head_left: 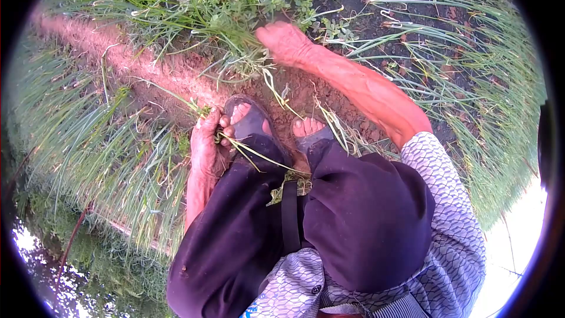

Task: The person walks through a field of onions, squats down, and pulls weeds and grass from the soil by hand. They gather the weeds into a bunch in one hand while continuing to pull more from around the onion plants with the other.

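Observation:
My left hand is closed around a small bunch of pulled green stems, beside my left knee and foot. Some stems stick out above the fist, others trail over the dark trousers. My right hand reaches forward to a low clump of leafy weeds and grass. Its fingers are blurred by motion and partly hidden in the leaves, so what they hold cannot be made out. Loose uprooted stalks lie on the soil just below this hand.
Rows of thin green onion-like plants grow at the right, with more at the left. A bare soil strip runs between them. My sandalled feet stand on reddish soil; pale dry stalks lie near the right foot.

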`<move>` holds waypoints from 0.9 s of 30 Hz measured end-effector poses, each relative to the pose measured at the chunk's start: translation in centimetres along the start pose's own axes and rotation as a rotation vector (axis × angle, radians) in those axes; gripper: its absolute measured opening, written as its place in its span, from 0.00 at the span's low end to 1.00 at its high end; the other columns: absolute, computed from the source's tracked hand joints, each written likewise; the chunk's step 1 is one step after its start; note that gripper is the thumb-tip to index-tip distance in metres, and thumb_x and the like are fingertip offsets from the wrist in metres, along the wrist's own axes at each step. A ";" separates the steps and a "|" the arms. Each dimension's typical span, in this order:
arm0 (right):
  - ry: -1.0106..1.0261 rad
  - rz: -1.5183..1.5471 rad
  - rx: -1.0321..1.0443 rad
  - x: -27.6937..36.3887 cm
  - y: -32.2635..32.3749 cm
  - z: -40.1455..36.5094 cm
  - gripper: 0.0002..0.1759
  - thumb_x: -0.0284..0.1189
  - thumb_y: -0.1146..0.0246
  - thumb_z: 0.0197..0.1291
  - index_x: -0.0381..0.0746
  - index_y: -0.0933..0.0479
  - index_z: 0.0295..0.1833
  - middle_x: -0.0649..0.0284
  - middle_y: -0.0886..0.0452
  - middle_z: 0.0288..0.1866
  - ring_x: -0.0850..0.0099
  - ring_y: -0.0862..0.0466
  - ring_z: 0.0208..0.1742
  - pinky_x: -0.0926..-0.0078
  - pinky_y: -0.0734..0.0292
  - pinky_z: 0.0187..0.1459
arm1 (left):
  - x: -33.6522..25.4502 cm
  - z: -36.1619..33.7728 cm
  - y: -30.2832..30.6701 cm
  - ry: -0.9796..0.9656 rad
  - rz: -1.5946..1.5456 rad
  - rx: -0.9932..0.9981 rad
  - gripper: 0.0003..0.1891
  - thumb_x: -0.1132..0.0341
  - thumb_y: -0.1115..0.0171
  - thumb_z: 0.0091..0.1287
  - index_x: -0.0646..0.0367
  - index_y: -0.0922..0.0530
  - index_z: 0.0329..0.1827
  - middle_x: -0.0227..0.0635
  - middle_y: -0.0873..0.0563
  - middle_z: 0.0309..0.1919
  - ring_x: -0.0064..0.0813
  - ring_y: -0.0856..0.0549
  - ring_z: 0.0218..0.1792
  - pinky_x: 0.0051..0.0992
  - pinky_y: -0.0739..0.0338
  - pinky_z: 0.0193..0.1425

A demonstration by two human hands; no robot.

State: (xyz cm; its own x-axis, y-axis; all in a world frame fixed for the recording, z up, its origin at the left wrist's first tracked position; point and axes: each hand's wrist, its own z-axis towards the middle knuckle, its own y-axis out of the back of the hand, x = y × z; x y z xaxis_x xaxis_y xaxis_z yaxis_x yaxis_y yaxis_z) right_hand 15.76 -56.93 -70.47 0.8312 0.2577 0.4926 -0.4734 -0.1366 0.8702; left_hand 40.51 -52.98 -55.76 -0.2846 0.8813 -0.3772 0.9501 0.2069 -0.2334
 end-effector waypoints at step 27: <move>-0.110 1.294 0.057 17.1 19.4 2.8 0.26 0.40 0.35 0.60 0.34 0.29 0.57 0.54 0.21 0.46 0.64 0.21 0.50 0.66 0.27 0.53 | -6.3 -2.4 -1.8 -0.718 0.512 0.402 0.44 0.56 0.23 0.51 0.60 0.37 0.69 0.40 0.26 0.61 0.30 0.25 0.59 0.32 0.27 0.60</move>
State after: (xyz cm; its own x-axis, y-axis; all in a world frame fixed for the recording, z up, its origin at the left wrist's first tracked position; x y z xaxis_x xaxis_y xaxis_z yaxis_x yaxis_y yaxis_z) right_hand 21.63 -57.88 -45.10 -0.1966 -0.1696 0.9657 -0.9343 -0.2664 -0.2370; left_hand 40.86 -57.93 -50.78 0.0148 0.3276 -0.9447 0.9041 -0.4079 -0.1273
